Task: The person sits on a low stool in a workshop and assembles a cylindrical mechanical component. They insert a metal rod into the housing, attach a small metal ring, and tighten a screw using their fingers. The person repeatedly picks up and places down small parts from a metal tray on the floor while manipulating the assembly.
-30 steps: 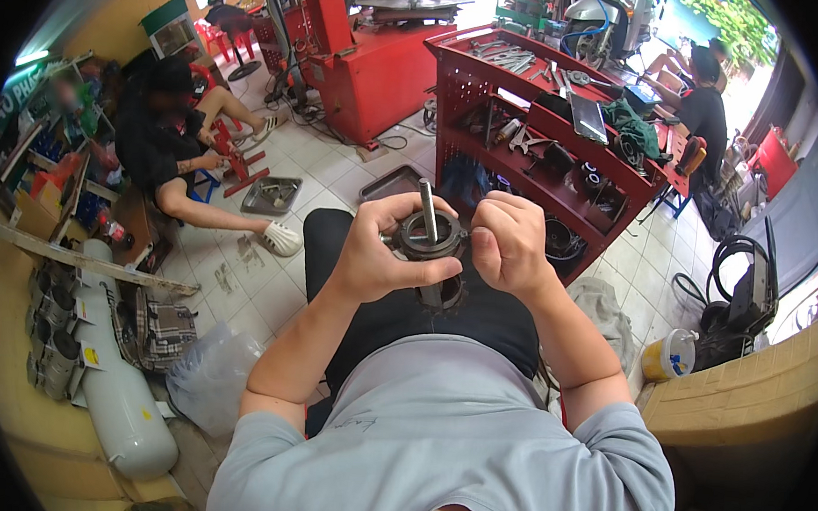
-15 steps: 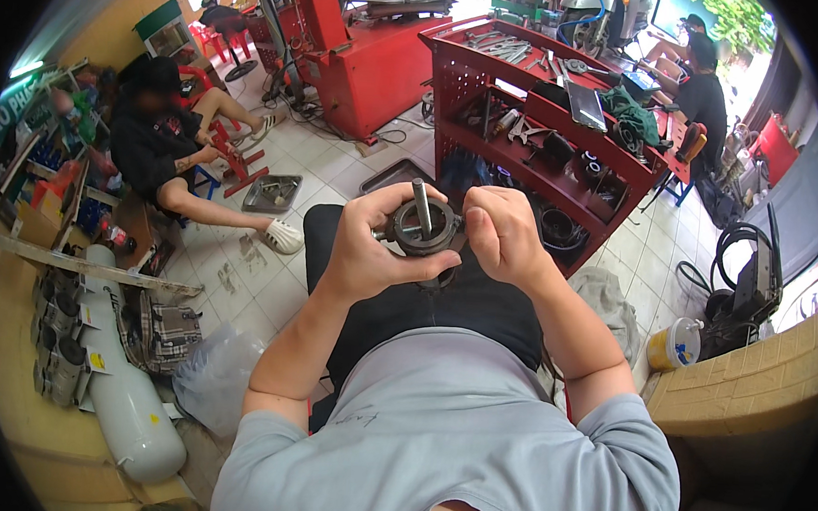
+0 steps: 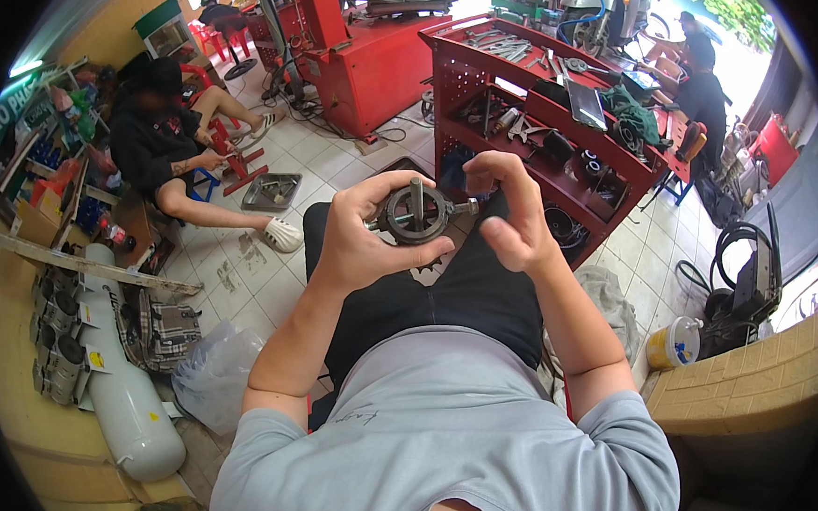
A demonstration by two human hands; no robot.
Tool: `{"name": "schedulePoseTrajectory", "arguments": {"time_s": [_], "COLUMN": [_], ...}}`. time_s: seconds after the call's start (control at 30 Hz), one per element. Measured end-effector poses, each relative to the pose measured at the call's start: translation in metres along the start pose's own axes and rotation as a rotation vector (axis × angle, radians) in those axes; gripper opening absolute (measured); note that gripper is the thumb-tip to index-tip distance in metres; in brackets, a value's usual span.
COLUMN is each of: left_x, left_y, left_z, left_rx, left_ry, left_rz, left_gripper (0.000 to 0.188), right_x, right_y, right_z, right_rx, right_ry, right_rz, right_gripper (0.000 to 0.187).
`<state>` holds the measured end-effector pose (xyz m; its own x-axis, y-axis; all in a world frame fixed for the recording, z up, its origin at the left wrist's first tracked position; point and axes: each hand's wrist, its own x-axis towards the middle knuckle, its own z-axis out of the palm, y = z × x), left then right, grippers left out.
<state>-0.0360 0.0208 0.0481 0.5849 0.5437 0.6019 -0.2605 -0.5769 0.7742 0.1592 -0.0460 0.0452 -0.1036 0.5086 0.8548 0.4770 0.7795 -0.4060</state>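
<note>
Metal ring [image 3: 441,217], a rod [image 3: 417,198] showing in its opening, sits above the person's black trousers [image 3: 378,305], clasped between thumb and fingers of the left hand [image 3: 352,233]; just beside its protruding bolt [image 3: 468,206], the right hand [image 3: 516,215] has its fingers released, half curled, with a red tool cart [image 3: 452,80] beyond

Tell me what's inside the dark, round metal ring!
A grey metal rod shows in the opening of the ring. Whatever is straight behind the rod is covered and can't be seen.
</note>
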Motion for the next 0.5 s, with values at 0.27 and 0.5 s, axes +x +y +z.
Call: {"name": "schedulePoseTrajectory", "arguments": {"time_s": [0.27, 0.5], "left_x": [0.000, 0.000], "left_y": [0.000, -0.015], "left_z": [0.006, 0.014], "left_rx": [0.105, 0.059], "left_ry": [0.010, 0.026], "left_rz": [-0.090, -0.105], "left_gripper": [0.051, 0.082], "right_x": [0.008, 0.002], "right_y": [-0.026, -0.023], "right_z": [0.002, 0.013], "right_rx": [-0.698, -0.566], "right_ry": [-0.310, -0.372], "right_rz": [0.144, 0.164], "right_gripper": [0.060, 0.069]}}
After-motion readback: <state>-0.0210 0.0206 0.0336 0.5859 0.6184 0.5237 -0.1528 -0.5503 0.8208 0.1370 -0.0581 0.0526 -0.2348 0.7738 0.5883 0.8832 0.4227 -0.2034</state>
